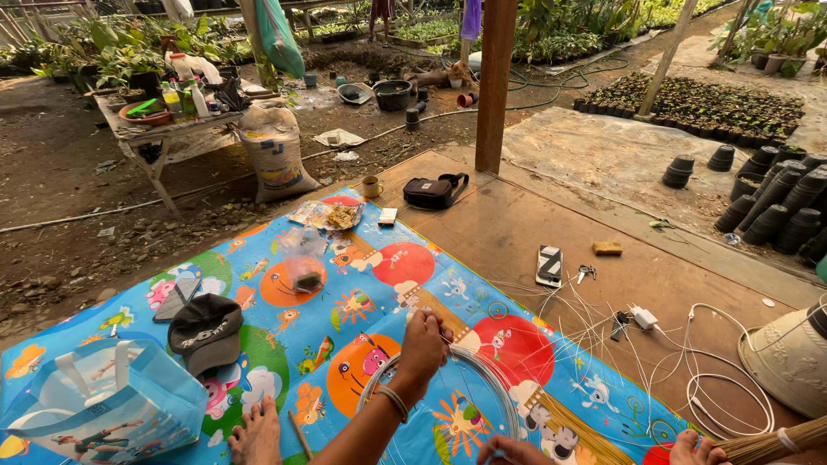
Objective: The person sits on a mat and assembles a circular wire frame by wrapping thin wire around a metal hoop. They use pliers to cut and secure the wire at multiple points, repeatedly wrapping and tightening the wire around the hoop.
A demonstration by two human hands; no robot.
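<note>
I sit on a colourful cartoon mat (pixel 345 284) spread over a wooden platform. My left hand (pixel 422 344), a bracelet on its wrist, is closed on the top of a hoop of thin pale sticks (pixel 510 398) bent into a ring above the mat. My right hand (pixel 515 449) is at the bottom edge, mostly cut off, with its fingers curled at the hoop's lower side. Loose thin sticks (pixel 594 320) fan out on the boards to the right. A bundle of brown sticks (pixel 767 444) lies at the bottom right. My bare foot (pixel 257 436) rests on the mat.
A dark cap (pixel 205 331) and a plastic bag (pixel 103 405) lie on the left of the mat. On the boards are a phone (pixel 549 265), a black pouch (pixel 435 191), a cup (pixel 371 186), a white charger cable (pixel 715 383) and a pale pot (pixel 788 357). A wooden post (pixel 495 86) stands behind.
</note>
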